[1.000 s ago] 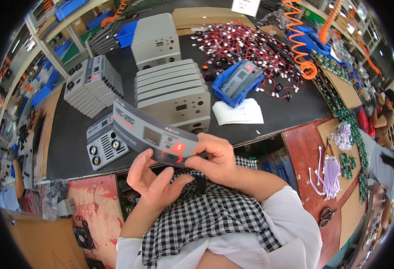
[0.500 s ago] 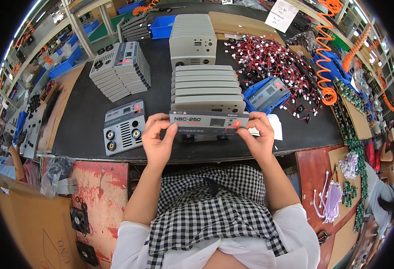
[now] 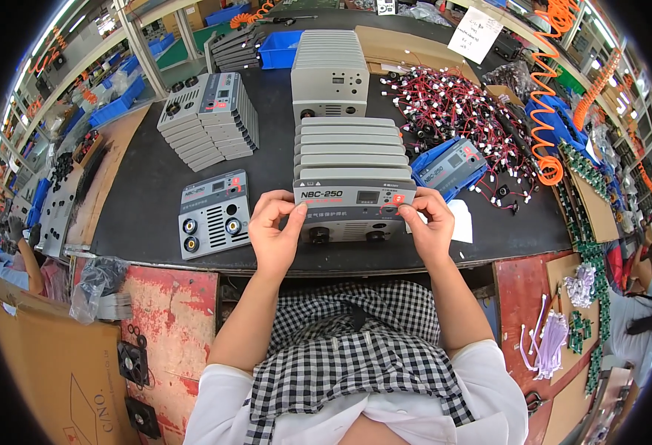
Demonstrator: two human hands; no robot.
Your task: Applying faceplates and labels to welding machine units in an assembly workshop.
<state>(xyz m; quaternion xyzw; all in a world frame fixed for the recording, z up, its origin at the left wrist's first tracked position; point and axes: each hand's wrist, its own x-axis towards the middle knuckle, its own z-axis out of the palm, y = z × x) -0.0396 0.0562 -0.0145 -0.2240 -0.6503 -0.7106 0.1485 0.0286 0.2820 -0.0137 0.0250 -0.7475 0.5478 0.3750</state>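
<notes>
My left hand (image 3: 278,228) and my right hand (image 3: 431,228) pinch the two ends of a dark grey printed label (image 3: 333,197). It lies against the upper front of a light grey plastic panel, whose vent slots and two black round sockets (image 3: 318,235) show below. More grey panels (image 3: 350,148) stand upright in a row right behind. To the left, a labelled panel (image 3: 215,213) with brass-centred sockets lies face up. Beyond my right hand, a blue bin (image 3: 481,174) holds a pile of similar labels (image 3: 449,166).
Stacked labelled panels (image 3: 206,122) sit at the back left. Another row of panels (image 3: 331,67) stands at the back middle. A heap of red-and-black wires with white connectors (image 3: 444,104) covers the back right, near an orange coiled hose (image 3: 544,133). White cable bundles (image 3: 551,345) lie lower right.
The label has gone from being held tilted in front of the panel to lying along its upper front. Both hands have moved slightly with it, and the view has shifted a little.
</notes>
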